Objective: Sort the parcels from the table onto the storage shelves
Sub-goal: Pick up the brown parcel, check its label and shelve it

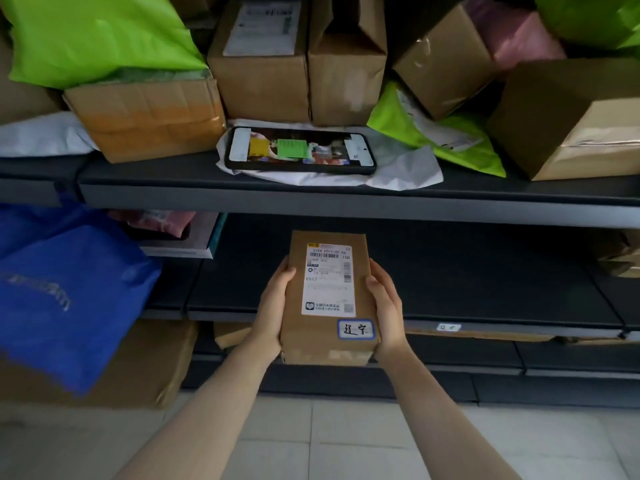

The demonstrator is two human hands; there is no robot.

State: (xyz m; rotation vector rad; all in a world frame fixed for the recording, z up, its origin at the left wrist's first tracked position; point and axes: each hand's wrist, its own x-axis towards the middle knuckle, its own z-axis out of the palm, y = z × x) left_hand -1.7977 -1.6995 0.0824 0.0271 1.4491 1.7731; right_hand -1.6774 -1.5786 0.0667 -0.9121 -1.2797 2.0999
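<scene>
I hold a small brown cardboard parcel with a white shipping label and a blue-bordered sticker. My left hand grips its left side and my right hand grips its right side. The parcel sits in the air in front of the middle dark shelf, its far end over the shelf's front edge. The upper shelf runs above it, loaded with parcels.
On the upper shelf lie a phone on white paper, several cardboard boxes and green mailer bags. A blue bag hangs off the middle shelf at left. A brown box sits far right. Tiled floor lies below.
</scene>
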